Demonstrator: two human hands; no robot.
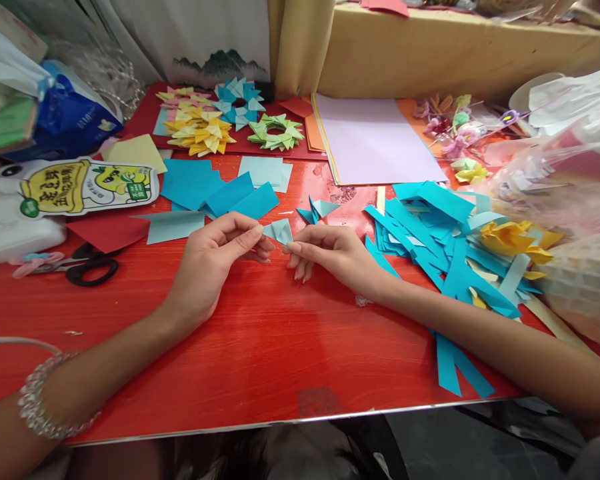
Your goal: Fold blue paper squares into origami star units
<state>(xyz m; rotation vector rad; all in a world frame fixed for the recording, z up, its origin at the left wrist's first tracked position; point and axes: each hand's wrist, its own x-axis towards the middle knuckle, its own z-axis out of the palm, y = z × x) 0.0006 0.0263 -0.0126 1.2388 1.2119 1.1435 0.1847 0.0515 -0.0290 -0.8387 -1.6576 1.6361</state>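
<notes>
A small light blue folded paper piece [281, 231] is held between both hands above the red table. My left hand [219, 257] pinches its left end between thumb and fingertips. On the other side, my right hand [330, 257] grips the lower right corner, with thumb against fingers. Just behind my right hand lie folded blue paper pieces [317, 210] with pointed ends. Blue paper sheets [193, 183] rest beyond my left hand, and a light blue folded sheet [176, 227] is beside it. Fingers partly hide the ends of the held piece.
Blue paper strips [430, 233] are heaped at right, under my right forearm. Black-handled scissors [93, 263] lie at left near a printed pouch [80, 187]. Folded paper rings [200, 130] and a lilac paper stack [375, 140] sit at the back of the red table [260, 373].
</notes>
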